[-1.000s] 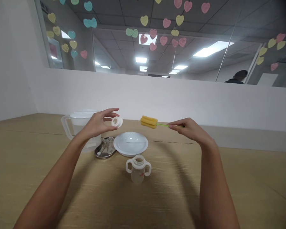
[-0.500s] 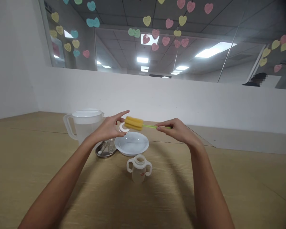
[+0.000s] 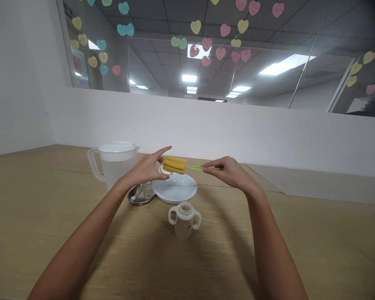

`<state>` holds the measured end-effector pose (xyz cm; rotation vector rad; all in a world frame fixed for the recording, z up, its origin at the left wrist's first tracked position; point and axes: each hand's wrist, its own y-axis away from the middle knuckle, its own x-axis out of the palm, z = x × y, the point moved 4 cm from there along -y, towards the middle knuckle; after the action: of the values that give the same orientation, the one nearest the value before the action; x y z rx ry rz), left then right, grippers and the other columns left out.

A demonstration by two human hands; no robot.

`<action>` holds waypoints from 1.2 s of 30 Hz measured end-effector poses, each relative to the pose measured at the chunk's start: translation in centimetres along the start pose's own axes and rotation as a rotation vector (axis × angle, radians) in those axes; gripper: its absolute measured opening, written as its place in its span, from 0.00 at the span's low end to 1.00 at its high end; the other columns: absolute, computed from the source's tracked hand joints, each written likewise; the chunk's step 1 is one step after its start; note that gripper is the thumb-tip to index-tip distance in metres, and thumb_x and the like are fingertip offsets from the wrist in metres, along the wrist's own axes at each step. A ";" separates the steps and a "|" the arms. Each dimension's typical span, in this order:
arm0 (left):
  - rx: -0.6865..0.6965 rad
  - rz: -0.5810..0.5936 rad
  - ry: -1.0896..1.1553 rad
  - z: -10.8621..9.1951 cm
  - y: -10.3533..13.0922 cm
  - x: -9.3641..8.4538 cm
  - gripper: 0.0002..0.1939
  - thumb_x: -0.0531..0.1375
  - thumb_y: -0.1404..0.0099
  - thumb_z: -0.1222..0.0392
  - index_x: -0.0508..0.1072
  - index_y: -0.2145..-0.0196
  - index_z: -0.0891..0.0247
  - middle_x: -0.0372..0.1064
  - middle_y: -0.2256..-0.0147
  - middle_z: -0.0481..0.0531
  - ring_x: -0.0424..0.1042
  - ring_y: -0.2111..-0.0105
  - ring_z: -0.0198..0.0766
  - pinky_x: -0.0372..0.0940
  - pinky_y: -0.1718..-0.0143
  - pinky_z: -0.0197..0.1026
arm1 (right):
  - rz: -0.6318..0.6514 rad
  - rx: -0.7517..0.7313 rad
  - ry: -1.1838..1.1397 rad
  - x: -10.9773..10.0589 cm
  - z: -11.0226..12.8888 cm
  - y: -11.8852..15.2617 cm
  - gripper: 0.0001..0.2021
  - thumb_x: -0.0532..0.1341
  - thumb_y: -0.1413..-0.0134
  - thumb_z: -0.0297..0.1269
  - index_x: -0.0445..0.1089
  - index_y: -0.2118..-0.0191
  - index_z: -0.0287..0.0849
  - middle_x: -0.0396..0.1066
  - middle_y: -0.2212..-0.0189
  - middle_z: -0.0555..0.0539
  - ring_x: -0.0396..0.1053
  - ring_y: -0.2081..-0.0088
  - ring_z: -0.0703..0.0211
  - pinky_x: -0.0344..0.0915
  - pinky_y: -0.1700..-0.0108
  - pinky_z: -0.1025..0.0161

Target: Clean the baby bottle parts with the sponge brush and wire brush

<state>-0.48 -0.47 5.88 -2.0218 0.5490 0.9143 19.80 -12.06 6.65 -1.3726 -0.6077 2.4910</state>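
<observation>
My right hand (image 3: 229, 173) pinches the thin green handle of a sponge bottle brush (image 3: 174, 165), held level above the table. Its yellow sponge head lies against a white ring-shaped bottle cap (image 3: 165, 170), which it partly covers. My left hand (image 3: 148, 167) grips that cap between thumb and fingers, with one finger stretched out above the sponge. Below the hands stands an uncapped baby bottle (image 3: 184, 223), upright, with a handle on each side. Behind the bottle sits a shallow white bowl (image 3: 175, 193), under the brush.
A lidded, translucent white pitcher (image 3: 115, 164) stands at the left, partly behind my left forearm. Beside the bowl, a small round metal tray (image 3: 140, 201) carries a clear glass item and a white-tipped utensil. A white wall (image 3: 187, 125) with windows rises behind the table.
The sponge head has shifted slightly and now hides more of the cap, which has tilted in my left hand. The whole view has moved a little, so things appear slightly further right.
</observation>
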 end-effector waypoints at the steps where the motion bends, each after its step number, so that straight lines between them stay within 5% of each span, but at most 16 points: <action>1: -0.002 0.011 0.002 0.1 -0.1 0.1 0.45 0.63 0.54 0.53 0.50 0.40 0.57 0.68 0.60 0.55 0.66 0.60 0.43 0.60 0.60 0.41 | -0.014 0.001 0.029 0.0 0.0 -0.1 0.11 0.58 0.50 0.39 0.75 0.62 0.47 0.72 0.60 0.50 0.68 0.58 0.53 0.64 0.58 0.61; 11: -0.030 0.125 0.015 1.5 -0.3 0.2 0.37 0.62 0.53 0.55 0.59 0.45 0.59 0.70 0.59 0.53 0.68 0.60 0.40 0.61 0.60 0.38 | -0.221 0.133 0.461 -1.2 -0.3 0.5 0.12 0.55 0.47 0.39 0.75 0.61 0.47 0.75 0.69 0.47 0.69 0.69 0.53 0.58 0.72 0.61; 16: -0.121 0.198 -0.187 4.6 -0.2 -0.2 0.33 0.61 0.53 0.57 0.63 0.48 0.61 0.71 0.59 0.55 0.69 0.60 0.43 0.62 0.60 0.40 | -0.294 0.167 0.470 -2.4 -1.3 1.1 0.12 0.55 0.48 0.39 0.75 0.63 0.48 0.74 0.70 0.48 0.67 0.71 0.55 0.57 0.72 0.62; 22: -0.326 0.445 -0.426 8.9 0.0 1.9 0.30 0.62 0.59 0.66 0.68 0.54 0.66 0.70 0.57 0.57 0.69 0.59 0.42 0.62 0.62 0.36 | -0.256 0.150 0.406 -2.2 -0.8 1.2 0.11 0.56 0.48 0.39 0.75 0.63 0.47 0.74 0.70 0.48 0.66 0.73 0.59 0.56 0.72 0.64; 30: -0.428 0.553 -0.551 9.8 0.1 3.6 0.16 0.62 0.54 0.61 0.73 0.64 0.66 0.72 0.63 0.57 0.70 0.64 0.44 0.61 0.68 0.36 | -0.220 0.159 0.385 -2.1 -0.4 1.4 0.11 0.56 0.48 0.39 0.75 0.63 0.48 0.74 0.70 0.50 0.65 0.75 0.62 0.57 0.72 0.66; 36: -0.438 0.592 -0.544 11.1 0.2 5.2 0.22 0.63 0.56 0.60 0.72 0.60 0.66 0.72 0.59 0.59 0.71 0.63 0.44 0.61 0.69 0.36 | -0.191 0.163 0.379 -2.1 -0.6 1.3 0.12 0.55 0.48 0.39 0.74 0.62 0.47 0.73 0.72 0.49 0.64 0.77 0.62 0.56 0.73 0.65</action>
<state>-1.79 8.35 -2.56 -1.8663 0.6881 2.0121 21.42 -13.90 7.33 -1.5828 -0.4196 2.0107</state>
